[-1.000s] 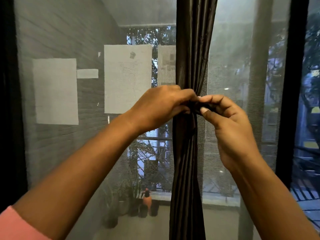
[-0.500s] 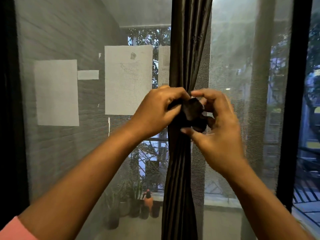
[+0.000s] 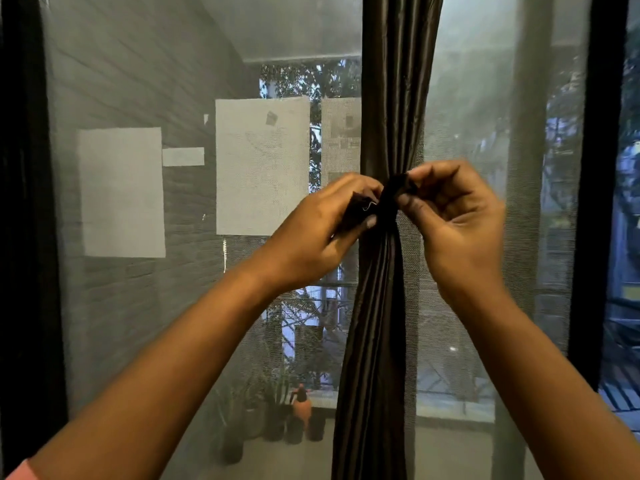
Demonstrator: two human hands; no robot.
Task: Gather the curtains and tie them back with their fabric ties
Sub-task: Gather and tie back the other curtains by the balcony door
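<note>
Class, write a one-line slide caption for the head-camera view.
Both hands, left and right, pinch the fabric tie around the gathered dark curtain.

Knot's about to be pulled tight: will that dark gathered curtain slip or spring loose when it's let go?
Probably floppy: the curtain hangs in soft vertical folds, cinched narrow at the tie. Its sheen suggests slick fabric, so the tie may slide. The left hand and right hand each pinch an end.

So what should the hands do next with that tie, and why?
Probably pull the two ends apart to snug the knot. The left hand and right hand each pinch an end of the fabric tie, which already wraps the gathered dark curtain, but looks bunched and loose.
</note>
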